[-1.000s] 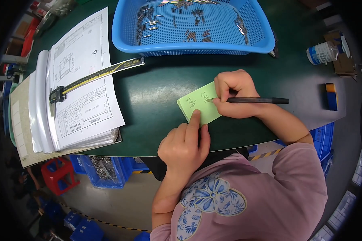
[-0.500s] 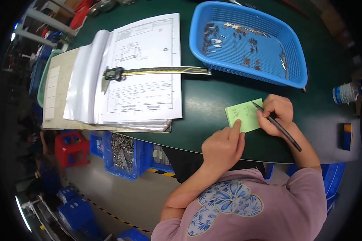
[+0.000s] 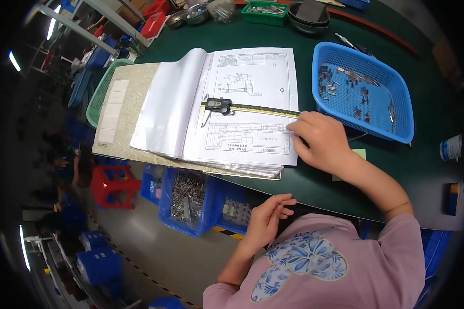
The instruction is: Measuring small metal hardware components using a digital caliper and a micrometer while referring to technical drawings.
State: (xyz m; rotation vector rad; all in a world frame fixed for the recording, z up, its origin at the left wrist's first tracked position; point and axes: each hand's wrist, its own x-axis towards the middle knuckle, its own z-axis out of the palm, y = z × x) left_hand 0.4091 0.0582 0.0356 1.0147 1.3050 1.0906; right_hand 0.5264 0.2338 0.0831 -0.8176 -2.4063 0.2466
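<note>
My right hand (image 3: pixel 322 140) reaches over the right edge of a technical drawing (image 3: pixel 273 114) in an opened binder (image 3: pixel 148 108). Its fingers are bent and the thumb stands apart, with nothing visible between them. A digital caliper (image 3: pixel 258 109) lies across the drawing; the end of its beam meets my fingers, and whether they touch it I cannot tell. Under my right wrist a green sticky note (image 3: pixel 360 153) is mostly hidden. My left hand (image 3: pixel 268 219) hovers in front of the table edge, empty, fingers loosely apart.
A blue mesh basket (image 3: pixel 407 110) with small metal pieces stands at the right. Metal bowls (image 3: pixel 308 26) and a green basket (image 3: pixel 263 19) sit at the back. Below the table edge are blue bins (image 3: pixel 203 219) of metal parts and a red stool (image 3: pixel 113 186).
My right hand has let go of the pen and moved left from the sticky note to the caliper's end. The left hand has lifted off the note and drawn back. The view has shifted.
</note>
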